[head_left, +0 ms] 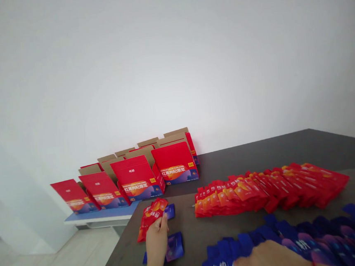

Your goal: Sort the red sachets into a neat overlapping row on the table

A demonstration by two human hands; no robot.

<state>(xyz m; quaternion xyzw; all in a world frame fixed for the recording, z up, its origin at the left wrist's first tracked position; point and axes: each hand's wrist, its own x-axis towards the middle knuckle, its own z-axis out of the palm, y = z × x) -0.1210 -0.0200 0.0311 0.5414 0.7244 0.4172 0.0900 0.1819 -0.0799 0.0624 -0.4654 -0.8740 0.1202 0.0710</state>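
My left hand [157, 235] is closed at the near edge of a small stack of red sachets [149, 218], with the thumb over the top one. Blue sachets [175, 247] lie beside and partly under my left wrist, and another blue sachet [171, 211] shows just beyond the fingers. At the bottom edge, my right hand [271, 258] reaches over a long row of overlapping blue sachets [221, 253]. One fingertip touches those near the row's left end. The other fingers are hidden, so I cannot tell their grip.
A long fanned row of red sachets [232, 192] lies beyond the blue row on the dark table [184, 207]. Several open red cartons [175, 162] stand at the back left, some on a blue-topped surface [110, 213]. Behind is a white wall [171, 67].
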